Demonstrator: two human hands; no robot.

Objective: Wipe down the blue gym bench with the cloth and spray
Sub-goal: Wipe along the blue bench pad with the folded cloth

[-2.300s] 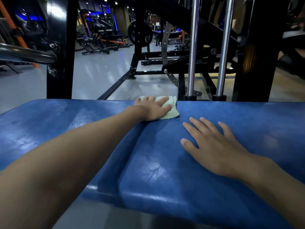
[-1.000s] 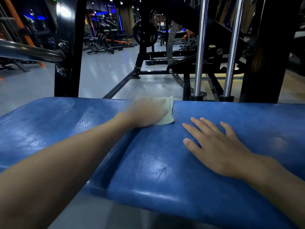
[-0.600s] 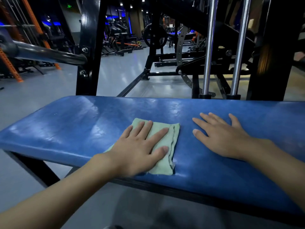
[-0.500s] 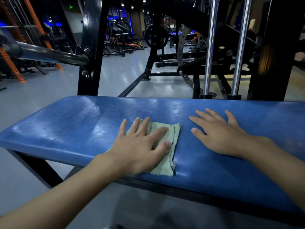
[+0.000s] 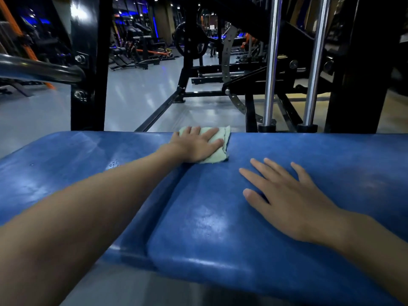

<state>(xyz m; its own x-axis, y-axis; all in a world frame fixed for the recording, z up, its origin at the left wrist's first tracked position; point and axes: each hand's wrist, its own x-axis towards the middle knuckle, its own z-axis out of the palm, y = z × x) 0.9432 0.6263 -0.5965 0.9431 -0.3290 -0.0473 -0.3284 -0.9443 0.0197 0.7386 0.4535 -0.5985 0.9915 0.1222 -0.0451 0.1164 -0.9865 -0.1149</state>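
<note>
The fingers [image 5: 210, 135] of the left hand [image 5: 195, 147] lie straight and slightly spread on the folded pale-green cloth [image 5: 217, 156]. They press it flat and pinch nothing. The cloth sits at the far edge of the blue bench [image 5: 331, 155], with its far corners just past that edge.

The right hand [image 5: 291, 202] rests nearer and to the right. Its fingers [image 5: 260, 173] are splayed flat on bare padding, holding nothing, apart from the cloth.

The step in hand looks like a wiping stroke from the far edge. To do it well, put the weight through the whole palm, not only the fingertips, so the cloth stays flat and does not bunch. Draw it straight towards the near edge, overlapping each pass with the last.

The groove [image 5: 167, 195] between the two pads runs just near-left of the cloth and likely traps grime, so work a fold into it. The bracing right hand covers padding that also needs a pass.

No spray bottle is in view.
</note>
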